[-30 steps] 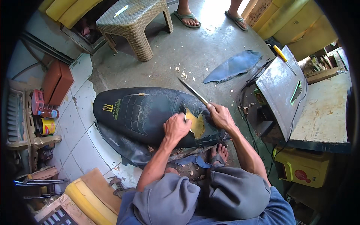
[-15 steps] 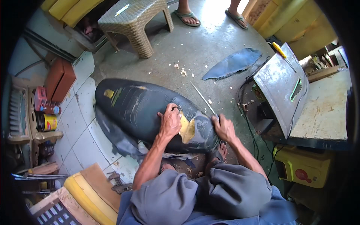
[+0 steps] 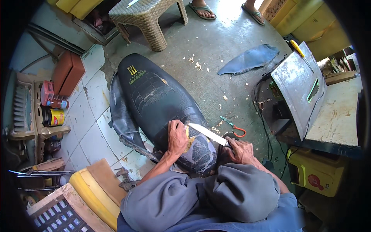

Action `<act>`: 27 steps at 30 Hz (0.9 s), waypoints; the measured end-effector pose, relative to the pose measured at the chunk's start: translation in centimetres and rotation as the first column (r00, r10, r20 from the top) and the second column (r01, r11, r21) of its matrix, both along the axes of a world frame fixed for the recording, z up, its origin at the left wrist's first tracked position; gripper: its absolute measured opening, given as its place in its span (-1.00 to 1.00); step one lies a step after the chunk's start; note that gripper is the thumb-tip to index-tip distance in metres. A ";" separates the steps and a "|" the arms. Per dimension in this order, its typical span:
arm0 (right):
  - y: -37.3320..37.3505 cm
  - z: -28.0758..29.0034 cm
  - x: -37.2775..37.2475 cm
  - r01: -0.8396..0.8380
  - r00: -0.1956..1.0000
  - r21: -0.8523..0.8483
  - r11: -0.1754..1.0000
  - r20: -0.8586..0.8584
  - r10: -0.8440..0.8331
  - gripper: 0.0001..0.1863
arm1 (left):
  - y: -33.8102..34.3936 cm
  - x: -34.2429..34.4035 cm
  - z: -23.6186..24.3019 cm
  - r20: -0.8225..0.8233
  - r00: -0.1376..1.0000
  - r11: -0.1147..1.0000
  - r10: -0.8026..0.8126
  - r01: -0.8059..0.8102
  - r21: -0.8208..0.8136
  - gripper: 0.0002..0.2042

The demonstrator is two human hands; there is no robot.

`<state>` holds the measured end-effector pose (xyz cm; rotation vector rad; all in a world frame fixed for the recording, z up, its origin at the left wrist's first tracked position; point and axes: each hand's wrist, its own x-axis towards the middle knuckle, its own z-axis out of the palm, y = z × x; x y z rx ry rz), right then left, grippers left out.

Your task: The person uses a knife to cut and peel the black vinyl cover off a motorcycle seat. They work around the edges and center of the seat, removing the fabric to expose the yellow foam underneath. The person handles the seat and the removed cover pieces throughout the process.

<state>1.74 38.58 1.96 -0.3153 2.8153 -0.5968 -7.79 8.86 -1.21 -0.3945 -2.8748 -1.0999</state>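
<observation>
A long black seat [image 3: 158,100] with a yellow-green emblem lies diagonally before me, its cover torn at the near end around exposed yellowish foam [image 3: 190,144]. A loose black piece [image 3: 119,110] lies along its left side. My left hand [image 3: 177,137] rests there with fingers curled at the torn cover's edge. My right hand [image 3: 240,151] grips a long knife [image 3: 206,133], its pale blade angled up-left across the tear, tip beside my left fingers. Scissors [image 3: 239,132] with orange handles lie on the floor right of the seat.
A woven stool [image 3: 148,23] and another person's sandalled feet [image 3: 205,11] are beyond. A blue scrap [image 3: 249,58] lies on the floor. At right are a metal sheet [image 3: 291,85] with a yellow screwdriver, cables and a yellow container [image 3: 317,172]. Cluttered items [image 3: 54,116] line the left.
The seat has swung round so its far end points away from me. The knife has come down leftward onto the tear. The orange-handled scissors now show on the floor.
</observation>
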 end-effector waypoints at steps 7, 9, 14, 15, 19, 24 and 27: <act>-3.2 -2.3 -6.4 -0.134 0.965 0.020 0.991 -0.225 0.135 -0.57 | 1.7 2.4 -0.6 -0.135 0.988 0.994 -0.080 0.069 -0.086 -0.90; -4.7 -3.2 -8.5 -0.196 0.952 0.015 0.980 -0.236 0.194 -0.59 | 2.0 2.7 -0.1 -0.137 0.986 0.995 -0.093 0.085 -0.060 -0.91; -2.9 -3.3 -9.7 -0.302 0.909 0.064 0.951 -0.282 0.308 -0.59 | 1.0 3.0 0.2 -0.128 0.987 0.995 -0.101 0.101 -0.008 -0.89; -2.0 -3.1 -9.5 -0.299 0.921 0.080 0.951 -0.235 0.309 -0.59 | 0.8 3.1 -0.1 -0.132 0.987 0.995 -0.095 0.096 -0.002 -0.89; -2.4 -4.3 -9.2 -0.267 0.906 0.041 0.963 -0.331 0.265 -0.60 | 1.7 3.4 -1.1 -0.165 0.980 0.993 -0.107 0.113 0.027 -0.88; -4.4 -4.8 -12.6 -0.325 0.850 0.012 0.945 -0.435 0.298 -0.63 | 0.9 3.2 -1.1 -0.116 0.985 0.990 -0.125 0.132 0.053 -0.90; 1.8 -4.6 -13.3 -0.194 0.912 -0.014 0.981 -0.372 0.175 -0.68 | -0.2 3.8 -1.0 -0.072 0.996 0.990 -0.046 0.055 0.129 -0.93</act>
